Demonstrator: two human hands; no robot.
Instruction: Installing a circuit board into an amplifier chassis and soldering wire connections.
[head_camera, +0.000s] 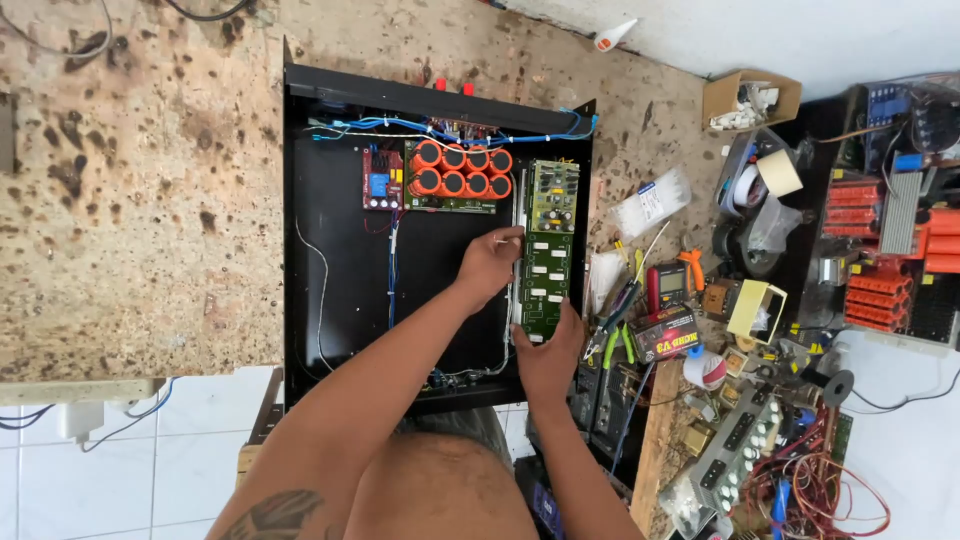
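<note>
Resting on mottled workbench (130, 200), seemingly.

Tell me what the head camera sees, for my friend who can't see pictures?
Seen from above, a person's two bare hands hold a long green circuit board inside an open black metal case: the left hand at its left edge, the right hand at its near end. Orange cylinders sit at the back of the case, and tools and parts crowd the worn bench on the right.

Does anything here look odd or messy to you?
The worktop is heavily stained with dark blotches. Right of the open black chassis, tools and parts lie jumbled. The green circuit board, held by both hands, looks undamaged.
</note>
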